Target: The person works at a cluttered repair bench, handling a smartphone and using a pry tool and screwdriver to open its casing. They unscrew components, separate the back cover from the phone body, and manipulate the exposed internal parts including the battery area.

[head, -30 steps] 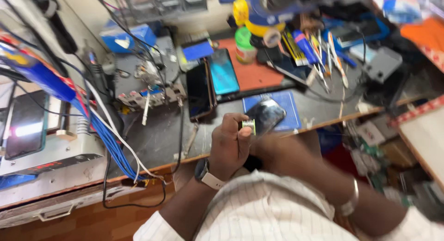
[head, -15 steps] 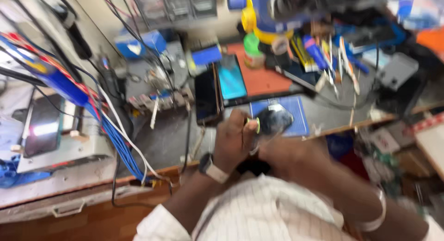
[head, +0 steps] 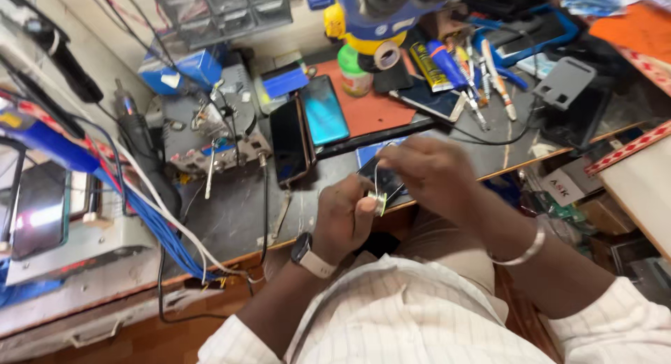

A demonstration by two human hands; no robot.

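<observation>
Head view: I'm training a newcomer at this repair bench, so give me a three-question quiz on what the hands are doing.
1. True or false: the left hand pinches a small wire spool.
2. What does the right hand pull from it? A) thin wire B) a screwdriver
3. Fill in: the left wrist wears a ____.

Key: 1 true; 2 A; 3 smartwatch.

Two hands over bench (head: 231, 224): left hand (head: 344, 217), right hand (head: 428, 170). One small solder spool (head: 379, 203) between them. Two phones side by side: dark phone (head: 289, 142), teal phone (head: 326, 110). One wristwatch (head: 307, 256), one bangle (head: 521, 249). One tape roll (head: 385, 55). One blue box (head: 183, 69). Pens and tools at right too cluttered to count.
</observation>
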